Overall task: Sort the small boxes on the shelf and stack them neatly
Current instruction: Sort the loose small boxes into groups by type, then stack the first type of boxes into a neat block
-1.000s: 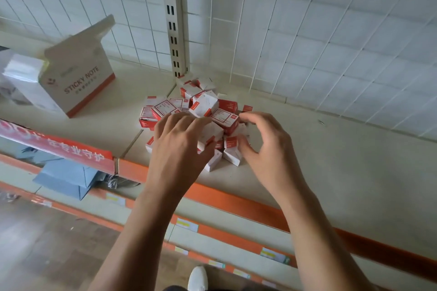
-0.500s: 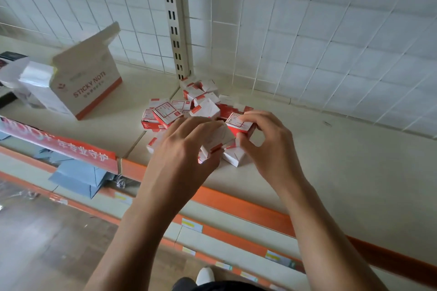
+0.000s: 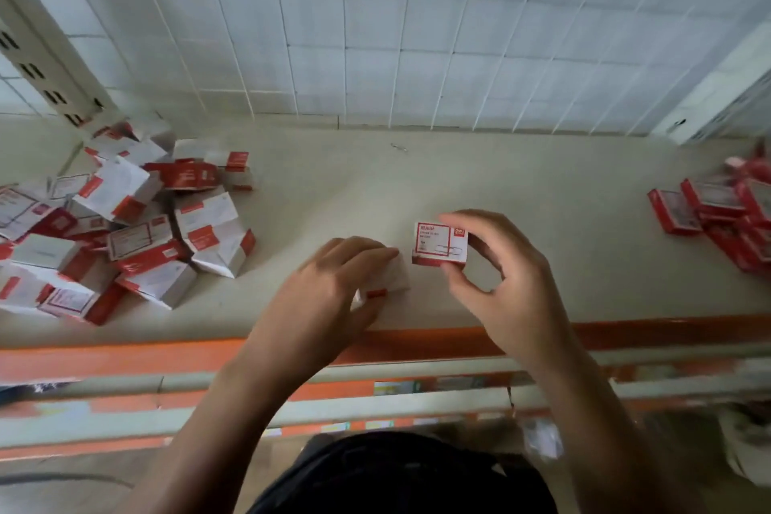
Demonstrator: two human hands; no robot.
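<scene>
A loose heap of small white-and-red boxes (image 3: 125,230) covers the left part of the beige shelf (image 3: 542,188). My right hand (image 3: 496,280) pinches one small white-and-red box (image 3: 440,242) between thumb and fingers, upright, at the shelf's middle. Just left of it my left hand (image 3: 329,296) curls over another small box (image 3: 384,286), which is mostly hidden under the fingers and sits on the shelf near the front edge. The two boxes are close together, a narrow gap between them.
Several red boxes (image 3: 717,213) lie in a pile at the shelf's right end. An orange strip (image 3: 125,359) runs along the shelf front. A white wire grid (image 3: 375,33) backs the shelf, with a slotted upright (image 3: 37,63) at far left.
Both hands have left the heap, each carrying a box, and moved right to the middle of the shelf. The view has swung right; the sticky-note carton is out of sight.
</scene>
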